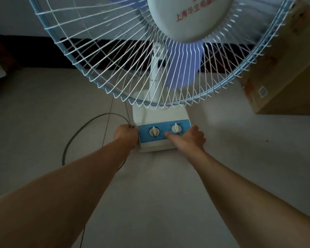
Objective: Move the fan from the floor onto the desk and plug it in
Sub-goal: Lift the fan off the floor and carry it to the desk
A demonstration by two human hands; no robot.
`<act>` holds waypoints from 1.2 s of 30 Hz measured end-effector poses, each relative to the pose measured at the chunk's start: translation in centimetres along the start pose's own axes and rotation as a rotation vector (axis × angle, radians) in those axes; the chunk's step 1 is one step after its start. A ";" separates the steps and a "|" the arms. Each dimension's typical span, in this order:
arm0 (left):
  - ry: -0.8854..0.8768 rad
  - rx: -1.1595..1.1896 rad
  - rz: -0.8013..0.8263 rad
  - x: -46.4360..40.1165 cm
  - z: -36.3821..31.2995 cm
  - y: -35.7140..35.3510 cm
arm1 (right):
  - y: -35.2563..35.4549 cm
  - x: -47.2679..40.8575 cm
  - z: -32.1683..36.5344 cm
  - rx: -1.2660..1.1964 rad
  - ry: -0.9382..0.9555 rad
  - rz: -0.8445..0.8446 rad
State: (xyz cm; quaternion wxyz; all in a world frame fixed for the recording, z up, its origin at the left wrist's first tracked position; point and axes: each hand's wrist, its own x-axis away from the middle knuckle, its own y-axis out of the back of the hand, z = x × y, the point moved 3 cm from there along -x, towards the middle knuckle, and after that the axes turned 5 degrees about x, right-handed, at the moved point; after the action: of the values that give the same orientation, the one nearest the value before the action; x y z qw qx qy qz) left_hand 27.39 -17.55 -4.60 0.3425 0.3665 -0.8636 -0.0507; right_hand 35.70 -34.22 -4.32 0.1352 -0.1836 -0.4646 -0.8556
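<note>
One fan (161, 72) is seen standing on the pale floor (43, 108), with two white knobs (154, 131) on its blue strip. One thin cord (89, 126) and one brown box (283, 76) are seen too. The fan is white, with a light blue wire cage and purple blades. Its base is gripped at the sides by the left hand (126, 134), which also pinches the cord, and by the right hand (191, 138). The top of the cage is cut off.

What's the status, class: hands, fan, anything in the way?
Left hand grips base's left edge, cord under its fingers. Right hand on base's right side. Fan at floor level, not on desk. Cardboard box close on right.
</note>
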 end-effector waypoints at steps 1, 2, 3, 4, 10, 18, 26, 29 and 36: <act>-0.004 -0.014 -0.021 -0.1 0.0 0.2 | -0.2 0.3 0.2 -0.011 -0.009 0.000; -0.006 -0.026 -0.041 -0.2 0.0 0.5 | -0.5 0.6 0.4 -0.030 -0.020 0.000; -0.015 -0.033 -0.054 -0.3 -0.1 0.8 | -0.8 0.9 0.5 -0.047 -0.033 0.001; -0.029 -0.045 -0.061 -0.4 -0.1 1.0 | -1.1 1.2 0.6 -0.054 -0.044 0.000; -0.076 -0.120 -0.040 -1.2 0.2 1.5 | -0.3 0.3 1.2 -0.093 -0.070 -0.009; -0.018 -0.110 -0.078 -3.3 -0.6 -0.6 | 0.1 -3.4 2.8 -0.211 -0.065 0.055; 0.034 -0.124 -0.153 -3.8 -0.8 -1.8 | -0.5 -4.3 2.7 -0.094 -0.014 -0.047; 0.038 -0.110 -0.150 -3.7 -0.7 -1.8 | -0.4 -4.1 2.6 -0.108 -0.023 -0.057; 0.031 0.040 -0.123 -2.4 0.6 -0.5 | -0.4 -2.5 1.6 -0.271 -0.083 -0.002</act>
State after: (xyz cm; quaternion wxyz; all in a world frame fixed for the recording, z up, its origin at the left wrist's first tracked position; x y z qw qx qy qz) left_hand 28.50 -16.46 -6.56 0.3446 0.4265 -0.8348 -0.0490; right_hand 38.07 -32.51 -4.96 0.0890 -0.2352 -0.3501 -0.9023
